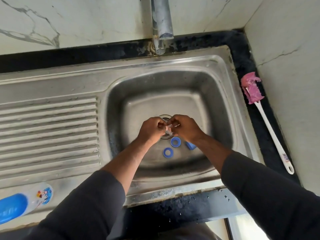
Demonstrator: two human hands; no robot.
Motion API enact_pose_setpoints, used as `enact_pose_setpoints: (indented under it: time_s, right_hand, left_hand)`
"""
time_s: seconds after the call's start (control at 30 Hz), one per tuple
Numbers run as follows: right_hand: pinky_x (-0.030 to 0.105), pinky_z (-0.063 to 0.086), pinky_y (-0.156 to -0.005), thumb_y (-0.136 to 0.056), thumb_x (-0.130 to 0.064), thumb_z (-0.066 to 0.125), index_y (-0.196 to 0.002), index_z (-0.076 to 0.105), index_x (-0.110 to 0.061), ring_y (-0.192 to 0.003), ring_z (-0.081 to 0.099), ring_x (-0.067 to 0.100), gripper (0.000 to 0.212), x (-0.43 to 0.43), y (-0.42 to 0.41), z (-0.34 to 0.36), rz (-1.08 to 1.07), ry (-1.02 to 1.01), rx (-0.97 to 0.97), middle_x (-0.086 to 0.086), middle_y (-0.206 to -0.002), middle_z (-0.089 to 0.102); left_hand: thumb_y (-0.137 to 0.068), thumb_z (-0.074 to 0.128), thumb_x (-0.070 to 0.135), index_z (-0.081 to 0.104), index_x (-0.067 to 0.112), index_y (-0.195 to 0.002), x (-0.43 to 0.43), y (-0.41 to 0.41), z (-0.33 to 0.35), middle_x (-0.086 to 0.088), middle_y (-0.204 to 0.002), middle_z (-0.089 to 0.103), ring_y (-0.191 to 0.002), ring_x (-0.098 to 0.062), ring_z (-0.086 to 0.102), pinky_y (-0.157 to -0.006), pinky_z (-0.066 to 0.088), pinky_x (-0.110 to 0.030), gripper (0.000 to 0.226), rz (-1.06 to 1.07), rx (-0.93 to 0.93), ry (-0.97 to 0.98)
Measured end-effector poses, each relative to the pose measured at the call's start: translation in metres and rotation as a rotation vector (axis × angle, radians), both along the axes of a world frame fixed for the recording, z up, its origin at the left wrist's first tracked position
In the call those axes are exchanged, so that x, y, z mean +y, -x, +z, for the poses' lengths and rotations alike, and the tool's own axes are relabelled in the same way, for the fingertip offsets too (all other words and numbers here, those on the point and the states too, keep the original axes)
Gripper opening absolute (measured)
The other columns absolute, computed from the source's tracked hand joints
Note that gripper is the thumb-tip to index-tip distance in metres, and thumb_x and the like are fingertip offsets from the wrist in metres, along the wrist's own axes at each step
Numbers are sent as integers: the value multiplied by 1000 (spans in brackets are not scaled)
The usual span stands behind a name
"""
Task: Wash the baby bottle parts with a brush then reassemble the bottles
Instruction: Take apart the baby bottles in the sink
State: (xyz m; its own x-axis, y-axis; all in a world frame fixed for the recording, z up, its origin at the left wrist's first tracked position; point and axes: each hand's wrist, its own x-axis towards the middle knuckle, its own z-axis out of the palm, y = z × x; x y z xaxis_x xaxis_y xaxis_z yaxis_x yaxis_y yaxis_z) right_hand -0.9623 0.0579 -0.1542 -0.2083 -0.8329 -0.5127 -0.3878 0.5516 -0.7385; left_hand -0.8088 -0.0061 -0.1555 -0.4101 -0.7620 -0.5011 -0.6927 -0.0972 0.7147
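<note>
Blue piece (190, 146) half-hidden | left hand (150, 128), right hand (187, 129) pinch blurred part (168, 130)

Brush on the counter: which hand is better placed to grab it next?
Right hand, probably. The brush lies right of the sink, on that hand's side; the left hand can hold the clear part alone.

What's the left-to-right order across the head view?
Baby bottle → left hand → right hand → pink-headed brush. Skipped, overlapping the hands: the small clear part they pinch, blue rings, tap.
</note>
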Motion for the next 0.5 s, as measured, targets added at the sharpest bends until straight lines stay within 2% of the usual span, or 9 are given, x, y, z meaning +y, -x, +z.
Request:
enact_pose_setpoints:
  time_s: [0.1,0.17,0.23,0.33,0.5]
  right_hand:
    - [30,53,-71,-82,-11,75,-81,67,-28,-70,64,8,18,-7,13,-6,2,-5,171,-8,-82,69]
    - [26,49,-70,-84,-18,72,-76,63,-30,-74,66,13,18,-11,25,-13,-13,-24,325,-8,-85,69]
    - [29,52,-73,-84,-18,70,-73,63,-30,-86,68,21,17,-18,37,-20,-5,-55,457,-2,-94,72]
    - [38,57,-81,-84,-16,66,-81,72,-23,-97,67,28,10,-28,43,-28,63,-79,543,4,-103,71]
    - [42,55,-90,-85,-18,62,-102,76,-22,-107,63,34,22,-30,32,-37,109,-133,561,7,-117,67]
  left_hand:
    - [-85,73,15,62,17,-111,1,4,1,0,-101,68,-94,-22,68,-83,59,-43,28,137,17,-28]
    - [-88,70,17,59,17,-120,1,3,1,0,-109,65,-100,-23,66,-86,58,-42,34,119,2,-29]
    - [-89,70,18,61,19,-115,1,-4,0,-2,-111,67,-98,-25,68,-86,58,-45,28,139,46,-76]
    - [-90,65,14,63,22,-104,3,-20,1,-5,-108,71,-92,-23,71,-82,61,-44,17,180,73,-126]
    - [-88,68,18,65,20,-107,4,-47,-6,-1,-106,71,-85,-19,68,-79,58,-41,19,181,0,-50]
